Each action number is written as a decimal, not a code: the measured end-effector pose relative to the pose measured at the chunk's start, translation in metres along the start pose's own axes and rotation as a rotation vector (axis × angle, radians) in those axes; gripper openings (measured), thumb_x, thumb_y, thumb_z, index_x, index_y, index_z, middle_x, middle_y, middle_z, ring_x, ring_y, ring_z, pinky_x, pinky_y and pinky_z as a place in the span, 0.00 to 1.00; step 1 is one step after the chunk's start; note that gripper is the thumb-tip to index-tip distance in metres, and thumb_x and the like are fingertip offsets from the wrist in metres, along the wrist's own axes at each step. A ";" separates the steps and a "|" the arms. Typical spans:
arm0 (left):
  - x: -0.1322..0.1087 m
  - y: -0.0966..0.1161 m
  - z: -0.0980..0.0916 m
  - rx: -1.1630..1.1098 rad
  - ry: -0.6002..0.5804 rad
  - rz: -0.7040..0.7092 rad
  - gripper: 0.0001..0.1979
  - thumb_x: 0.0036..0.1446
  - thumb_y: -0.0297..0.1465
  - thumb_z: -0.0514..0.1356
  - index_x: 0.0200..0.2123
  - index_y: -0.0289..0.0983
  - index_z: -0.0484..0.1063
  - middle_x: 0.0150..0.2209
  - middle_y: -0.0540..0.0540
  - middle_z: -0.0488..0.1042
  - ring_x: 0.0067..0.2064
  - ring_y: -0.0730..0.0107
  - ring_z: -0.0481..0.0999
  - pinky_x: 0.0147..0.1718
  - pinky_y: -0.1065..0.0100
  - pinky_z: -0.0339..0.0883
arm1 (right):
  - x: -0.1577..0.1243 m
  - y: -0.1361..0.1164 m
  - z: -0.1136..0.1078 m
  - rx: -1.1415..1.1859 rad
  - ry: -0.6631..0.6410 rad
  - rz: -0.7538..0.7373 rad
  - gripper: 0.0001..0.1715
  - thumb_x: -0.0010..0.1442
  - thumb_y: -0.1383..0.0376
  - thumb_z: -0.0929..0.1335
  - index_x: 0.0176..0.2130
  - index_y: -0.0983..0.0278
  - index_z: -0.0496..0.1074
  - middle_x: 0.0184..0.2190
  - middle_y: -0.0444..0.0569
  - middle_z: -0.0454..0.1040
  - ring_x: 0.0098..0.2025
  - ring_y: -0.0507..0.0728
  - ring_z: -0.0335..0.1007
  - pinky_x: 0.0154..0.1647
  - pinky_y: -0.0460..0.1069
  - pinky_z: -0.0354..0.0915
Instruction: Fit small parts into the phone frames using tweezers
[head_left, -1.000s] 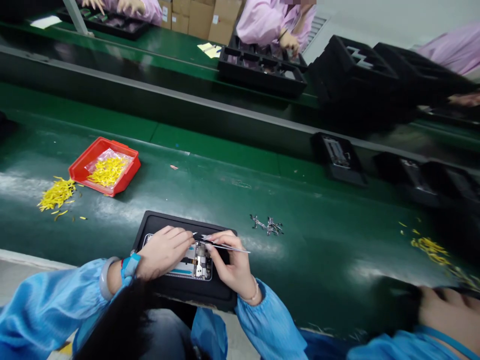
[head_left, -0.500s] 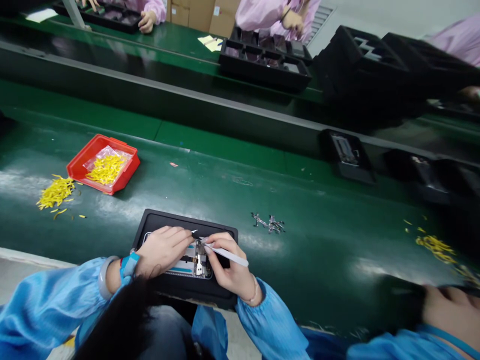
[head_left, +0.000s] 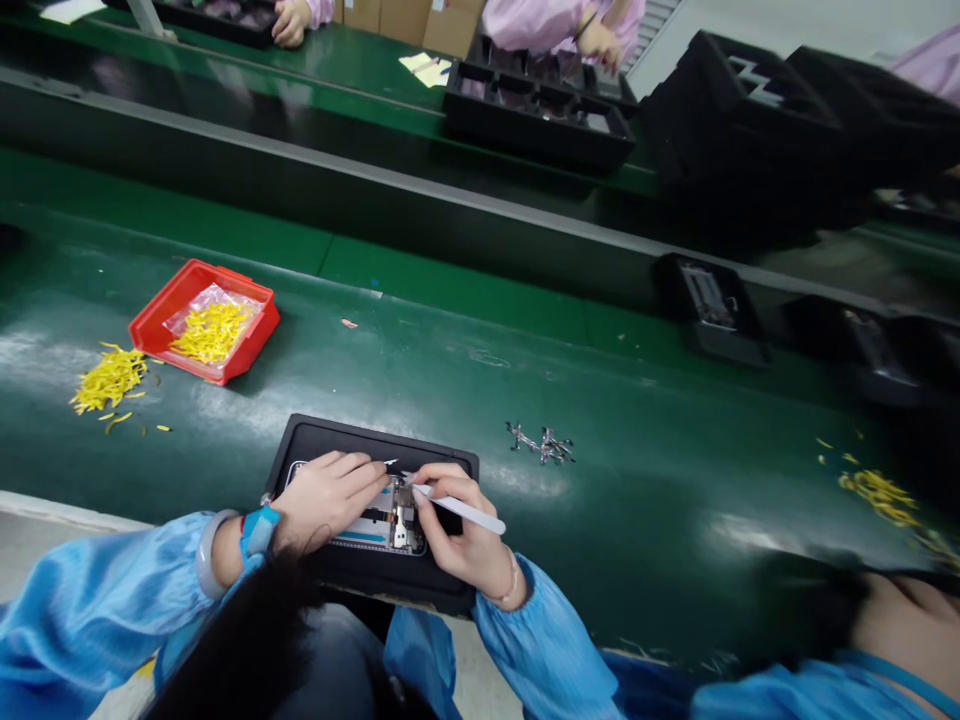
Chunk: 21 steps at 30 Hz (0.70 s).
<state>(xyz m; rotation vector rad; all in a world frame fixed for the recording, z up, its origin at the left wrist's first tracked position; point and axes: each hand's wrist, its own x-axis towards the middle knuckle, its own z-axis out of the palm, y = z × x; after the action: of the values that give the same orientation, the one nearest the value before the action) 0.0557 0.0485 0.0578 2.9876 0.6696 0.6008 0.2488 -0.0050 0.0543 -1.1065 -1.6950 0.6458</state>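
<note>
An opened phone (head_left: 365, 538) lies in a black foam tray (head_left: 330, 430) at the bench's front edge, its inner parts showing. Across the phone's left half rests my left hand (head_left: 330, 502), fingers stretched flat and pointing right. A small dark and white piece (head_left: 391, 463) shows by its fingertips; whether they touch it I cannot tell. White tweezers (head_left: 472, 514) are pinched in my right hand (head_left: 466, 545). Their tip reaches the phone's upper right part, close to the left fingertips. What the tip touches is too small to make out.
A red bin (head_left: 259, 335) of yellow strips stands left, with a loose yellow pile (head_left: 109, 378) beside it. Small metal parts (head_left: 551, 446) lie right of the tray. More black trays (head_left: 720, 325) stand farther right. A co-worker's hand (head_left: 904, 620) is at lower right; others work opposite.
The view has shifted slightly. Both hands stay in nearly the same place on the phone, and the tweezers' rear end has moved a little to the right.
</note>
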 end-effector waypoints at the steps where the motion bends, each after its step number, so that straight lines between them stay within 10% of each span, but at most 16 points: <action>1: 0.000 0.000 0.000 0.011 -0.012 0.011 0.15 0.66 0.22 0.45 0.41 0.32 0.71 0.38 0.45 0.78 0.41 0.69 0.73 0.36 0.69 0.64 | 0.001 -0.001 0.000 -0.008 -0.004 -0.008 0.15 0.57 0.77 0.63 0.39 0.58 0.60 0.33 0.50 0.71 0.34 0.56 0.71 0.33 0.52 0.71; 13: -0.001 -0.001 0.000 0.011 -0.196 0.036 0.11 0.61 0.22 0.53 0.46 0.31 0.70 0.43 0.41 0.76 0.45 0.65 0.72 0.40 0.67 0.65 | 0.003 -0.002 0.006 0.169 0.238 0.156 0.10 0.61 0.70 0.66 0.40 0.58 0.61 0.34 0.47 0.70 0.36 0.55 0.74 0.36 0.53 0.72; 21: 0.000 -0.002 -0.004 -0.252 0.014 -0.243 0.12 0.65 0.29 0.47 0.37 0.36 0.70 0.36 0.47 0.76 0.35 0.74 0.76 0.34 0.73 0.70 | 0.001 0.001 0.008 0.248 0.252 0.254 0.07 0.61 0.68 0.67 0.38 0.58 0.63 0.30 0.44 0.71 0.34 0.55 0.76 0.34 0.50 0.73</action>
<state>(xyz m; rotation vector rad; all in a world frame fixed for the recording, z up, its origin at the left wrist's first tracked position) 0.0536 0.0503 0.0614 2.6234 0.8693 0.6360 0.2417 -0.0032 0.0512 -1.1788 -1.2355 0.8151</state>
